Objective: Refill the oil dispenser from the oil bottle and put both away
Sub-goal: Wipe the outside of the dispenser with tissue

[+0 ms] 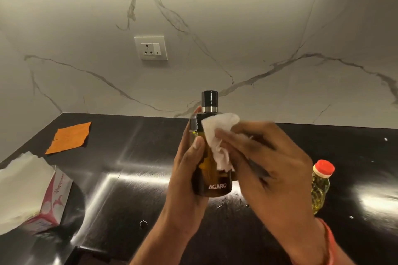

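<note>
AGARO oil dispenser (212,157), capped and upright at centre frame, is gripped around its body by the left hand (189,170) above the black countertop (129,178). The right hand (265,161) presses a white tissue (219,135) against its side. Just right stands the red-capped oil bottle (321,185); a tissue box (53,196) sits at lower left.

Right hand (271,163) and white tissue (217,135) cover the oil dispenser's (212,187) right side; that hand blurs. Its wrist hides the oil bottle's (321,187) base. Tissue box (53,196) cut off at left edge.
</note>
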A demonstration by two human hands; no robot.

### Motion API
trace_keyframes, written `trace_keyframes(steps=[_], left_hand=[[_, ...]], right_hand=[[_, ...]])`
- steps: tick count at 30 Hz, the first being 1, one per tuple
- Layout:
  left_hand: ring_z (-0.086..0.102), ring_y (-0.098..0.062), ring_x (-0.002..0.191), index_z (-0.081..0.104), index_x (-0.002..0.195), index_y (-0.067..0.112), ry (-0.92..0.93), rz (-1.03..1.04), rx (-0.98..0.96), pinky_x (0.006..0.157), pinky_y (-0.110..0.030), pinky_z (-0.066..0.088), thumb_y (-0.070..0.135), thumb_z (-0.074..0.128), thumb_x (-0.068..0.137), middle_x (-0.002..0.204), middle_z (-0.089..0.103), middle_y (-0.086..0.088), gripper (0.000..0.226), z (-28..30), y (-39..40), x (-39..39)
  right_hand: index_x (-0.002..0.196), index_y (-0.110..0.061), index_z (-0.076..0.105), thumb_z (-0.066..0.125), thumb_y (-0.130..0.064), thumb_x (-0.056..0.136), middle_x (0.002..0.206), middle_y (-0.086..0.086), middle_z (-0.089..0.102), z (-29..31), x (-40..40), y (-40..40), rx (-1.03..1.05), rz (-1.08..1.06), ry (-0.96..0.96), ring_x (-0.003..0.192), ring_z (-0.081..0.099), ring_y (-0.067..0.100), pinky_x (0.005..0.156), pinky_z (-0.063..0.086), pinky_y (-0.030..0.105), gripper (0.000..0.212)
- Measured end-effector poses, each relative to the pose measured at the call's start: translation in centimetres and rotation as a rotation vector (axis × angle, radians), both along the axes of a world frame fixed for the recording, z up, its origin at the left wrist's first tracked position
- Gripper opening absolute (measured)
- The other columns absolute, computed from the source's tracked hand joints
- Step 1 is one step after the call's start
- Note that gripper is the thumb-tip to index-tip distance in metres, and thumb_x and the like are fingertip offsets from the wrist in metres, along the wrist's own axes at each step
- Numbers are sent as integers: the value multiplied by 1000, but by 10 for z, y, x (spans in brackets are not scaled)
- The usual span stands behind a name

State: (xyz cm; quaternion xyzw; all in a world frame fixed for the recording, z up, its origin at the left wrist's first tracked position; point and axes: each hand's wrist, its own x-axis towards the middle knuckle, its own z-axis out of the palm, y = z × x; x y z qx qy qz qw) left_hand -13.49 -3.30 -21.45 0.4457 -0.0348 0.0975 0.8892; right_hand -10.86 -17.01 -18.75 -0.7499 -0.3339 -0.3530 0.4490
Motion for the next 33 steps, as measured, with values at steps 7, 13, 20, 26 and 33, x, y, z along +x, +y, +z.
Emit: trace_keyframes(steps=[7,13,20,26,33], left_hand=[[69,-29,92,48,141,-6,12,16,38,75,-34,61,68,78,76,110,70,-24,103,-5,10,3],[71,-22,95,45,147,3,-18,15,35,76,-32,61,57,78,83,110,70,-14,90,-11,4,1],[76,-13,77,85,97,14,136,-1,131,62,-24,60,34,65,99,86,79,1,29,-13,9,-7],[71,-17,85,59,131,7,-9,63,83,70,-27,59,64,79,77,99,72,-10,81,-5,0,0],[73,-26,93,46,150,7,-26,88,98,75,-34,61,68,77,76,115,74,-19,100,1,8,-1]], right_hand=[[106,-13,80,77,-18,89,93,-1,70,-21,-15,0,-114,29,-81,85,65,17,65,53,36,18],[102,-12,78,70,-24,89,105,-4,55,0,6,8,37,-61,-29,91,61,16,75,54,26,19],[99,-20,82,76,-22,88,104,-10,62,-32,-29,10,32,69,36,88,61,12,69,49,24,12],[104,-17,72,67,-24,91,102,-4,69,-7,3,9,181,42,111,96,67,8,78,53,16,16],[95,-14,75,69,-26,89,96,-8,71,-38,-25,5,124,77,209,89,67,3,76,46,10,16]])
